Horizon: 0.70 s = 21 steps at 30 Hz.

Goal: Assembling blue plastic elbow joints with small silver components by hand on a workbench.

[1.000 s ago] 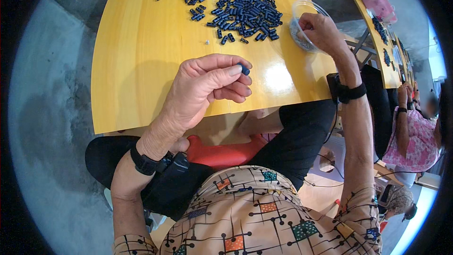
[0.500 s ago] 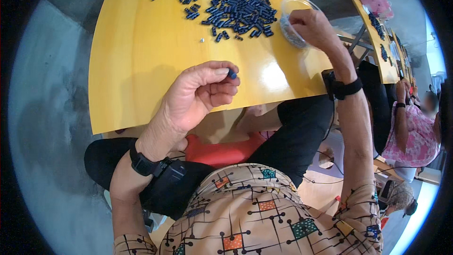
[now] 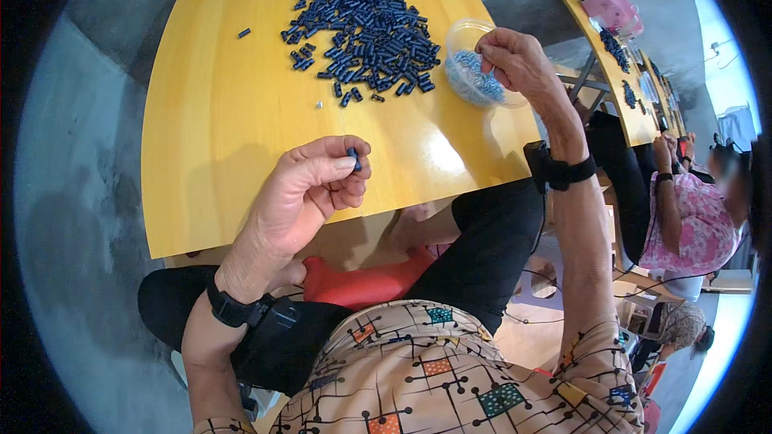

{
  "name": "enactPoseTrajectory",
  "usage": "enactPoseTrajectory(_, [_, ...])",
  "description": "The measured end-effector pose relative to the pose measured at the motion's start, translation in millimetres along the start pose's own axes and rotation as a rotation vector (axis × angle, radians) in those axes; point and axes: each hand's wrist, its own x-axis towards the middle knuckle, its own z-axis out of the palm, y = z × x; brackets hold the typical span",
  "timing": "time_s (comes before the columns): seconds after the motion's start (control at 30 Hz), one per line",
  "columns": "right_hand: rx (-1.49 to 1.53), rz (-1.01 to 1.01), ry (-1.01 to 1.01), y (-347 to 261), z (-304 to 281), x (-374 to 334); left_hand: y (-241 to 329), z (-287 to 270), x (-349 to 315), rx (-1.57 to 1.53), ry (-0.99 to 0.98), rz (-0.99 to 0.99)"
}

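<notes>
My left hand (image 3: 310,193) is raised over the near edge of the yellow table (image 3: 225,120) and pinches a small dark blue plastic piece (image 3: 354,158) between thumb and fingertips. A large pile of the same dark blue pieces (image 3: 362,32) lies spread at the table's far middle. To its right stands a clear round bowl (image 3: 474,76) holding small light blue parts. My right hand (image 3: 515,60) hovers over that bowl's right rim with fingers curled together at the tips; whether they hold a part is hidden.
Loose blue pieces (image 3: 241,32) lie scattered left of the pile. Another person in a pink patterned top (image 3: 691,217) sits at the right beside a second yellow table (image 3: 619,72) with more blue pieces. Grey floor lies to the left.
My left hand has drifted slightly down and left, still pinching the blue piece. My right hand stays at the bowl. The view has tilted so the table appears lower.
</notes>
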Motion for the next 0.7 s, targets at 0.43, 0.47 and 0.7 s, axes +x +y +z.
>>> enactPoseTrajectory(0.43, [1.399, 0.035, -0.249, -56.7, 23.5, -79.9, 9.3, 46.1, -23.1, 0.702, 0.145, 0.465])
enactPoseTrajectory(0.47, [1.447, 0.041, -0.265, -61.3, 31.5, -84.4, 10.0, 46.9, -25.1, 0.707, 0.158, 0.457])
enactPoseTrajectory(0.7, [1.481, 0.02, -0.33, -86.5, 57.6, -109.9, 13.4, 48.6, -32.7, 0.964, 0.105, 0.66])
